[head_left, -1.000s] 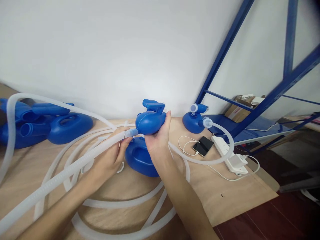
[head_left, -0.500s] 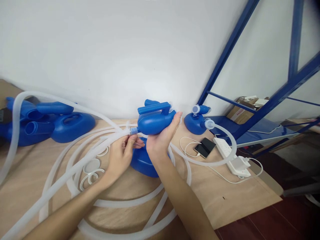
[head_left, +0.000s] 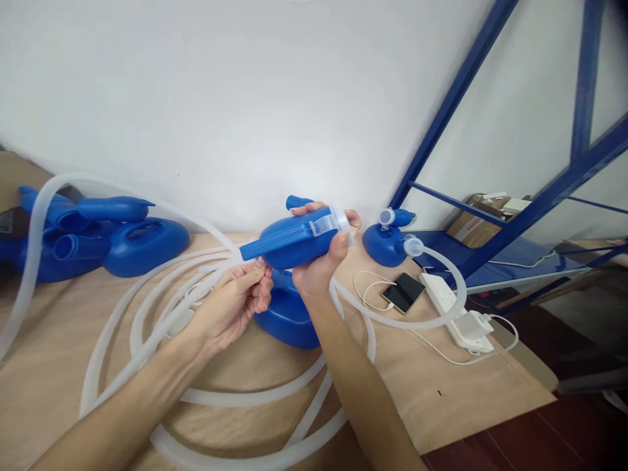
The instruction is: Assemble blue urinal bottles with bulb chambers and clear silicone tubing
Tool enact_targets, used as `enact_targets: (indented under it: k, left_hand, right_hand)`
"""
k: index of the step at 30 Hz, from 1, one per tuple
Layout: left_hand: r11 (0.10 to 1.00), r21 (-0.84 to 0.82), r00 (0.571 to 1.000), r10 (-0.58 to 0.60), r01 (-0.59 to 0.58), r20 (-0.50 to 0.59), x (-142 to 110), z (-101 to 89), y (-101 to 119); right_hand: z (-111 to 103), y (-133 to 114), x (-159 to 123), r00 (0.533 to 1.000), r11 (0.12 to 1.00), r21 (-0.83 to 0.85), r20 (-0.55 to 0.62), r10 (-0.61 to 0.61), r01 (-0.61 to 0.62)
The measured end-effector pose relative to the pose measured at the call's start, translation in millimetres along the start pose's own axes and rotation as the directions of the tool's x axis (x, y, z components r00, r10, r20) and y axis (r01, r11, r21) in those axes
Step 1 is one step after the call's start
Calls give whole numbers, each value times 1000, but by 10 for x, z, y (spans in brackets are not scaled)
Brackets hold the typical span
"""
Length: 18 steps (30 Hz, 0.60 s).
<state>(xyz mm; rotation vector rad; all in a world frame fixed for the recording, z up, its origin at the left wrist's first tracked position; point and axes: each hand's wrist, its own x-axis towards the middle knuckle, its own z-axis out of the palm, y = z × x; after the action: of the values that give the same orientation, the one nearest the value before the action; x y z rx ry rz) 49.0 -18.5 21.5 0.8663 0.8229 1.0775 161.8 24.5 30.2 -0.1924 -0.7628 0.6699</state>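
My right hand [head_left: 321,261] is wrapped round a blue plastic bottle [head_left: 289,239] held up over the table, with a translucent cap at its right end. Just below the bottle's left tip, my left hand [head_left: 235,301] is curled with the fingers pressed together; what they pinch is hidden. A white corrugated hose [head_left: 161,320] runs from near that hand down to the lower left. A second blue bottle [head_left: 287,314] lies on the table under both hands.
Coils of white hose [head_left: 255,396] cover the brown table [head_left: 466,386]. Several blue bottles [head_left: 122,239] lie at far left. Another blue bottle [head_left: 385,242] with a hose stands at right, beside a phone [head_left: 403,291] and a white power strip [head_left: 454,314]. Blue shelving [head_left: 540,183] stands at right.
My right hand has turned the bottle so its handle side faces me and its capped end points right. My left hand has come off the hose end and closed below the bottle's tip.
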Motion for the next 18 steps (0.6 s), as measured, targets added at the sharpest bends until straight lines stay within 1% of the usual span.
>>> enact_targets:
  k: [1,3,6,8,10,13,16,18]
  left_hand:
    - [1000,1,1000,22,-22,6,-15,7,18]
    - [996,15,996,89,-89,2,-34,29,23]
    - [971,113,977,214,-211,-20,-32,50,-26]
    - [955,159,967,254,-249,-13,-25,46,-64]
    - [961,159,974,225,-227,27,-27,38,-88]
    - [984,97,986,142,-150,84,-39,41,-98]
    - [995,26,992,93,-95,87,-38,57,-85]
    - [998,-6,995,60,-60,76,-29,64,-72]
  right_hand:
    - [1,-19,14,1000,999,22,3,25,-26]
    - [6,-58,38,995,994,57,-29,92,-90]
    - [5,-95,55,975,975,82,-74,211,-205]
    - [-7,-104,63,970,970,93,-73,232,-225]
    - [-26,-108,74,981,980,95,-57,183,-177]
    - [-56,-116,97,995,994,62,-15,94,-93]
    - [-82,-112,114,997,997,30,30,74,-75]
    - [-95,-98,119,995,996,43,67,73,-76]
